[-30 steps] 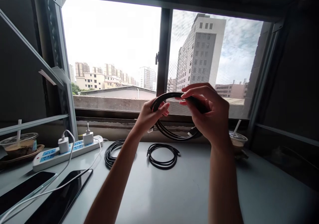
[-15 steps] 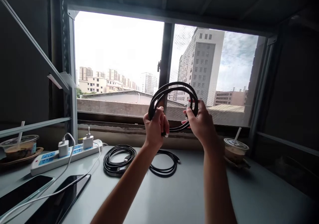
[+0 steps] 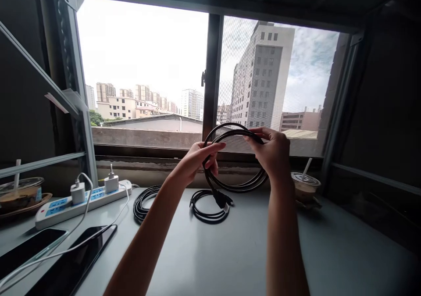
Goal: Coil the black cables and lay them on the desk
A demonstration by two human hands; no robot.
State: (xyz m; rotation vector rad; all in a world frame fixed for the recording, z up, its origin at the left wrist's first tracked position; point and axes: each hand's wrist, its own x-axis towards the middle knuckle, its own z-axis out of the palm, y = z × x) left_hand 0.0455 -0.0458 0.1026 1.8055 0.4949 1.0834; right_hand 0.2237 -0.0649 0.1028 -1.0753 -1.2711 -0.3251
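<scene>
A coiled black cable (image 3: pixel 243 185) hangs in the air between my two hands, in front of the window. My left hand (image 3: pixel 202 158) grips the left side of its loops, thumb pointing right. At the upper right of the coil, my right hand (image 3: pixel 271 144) pinches the strands. A black connector (image 3: pixel 221 198) dangles from the coil's lower left. Below it on the table lies a smaller black cable coil (image 3: pixel 210 219). Another black coil (image 3: pixel 141 206) rests further left, partly hidden behind my left forearm.
A power strip (image 3: pixel 66 212) with two white chargers stands at the left. Two dark phones (image 3: pixel 82 252) and white cords lie nearer. Drink cups stand at the far left and at the right (image 3: pixel 305 183). Metal shelf posts frame the window.
The held coil has opened wider and its connector now dangles below. My left hand has shifted slightly left, its thumb now over the strands; my right hand has moved to the coil's upper right.
</scene>
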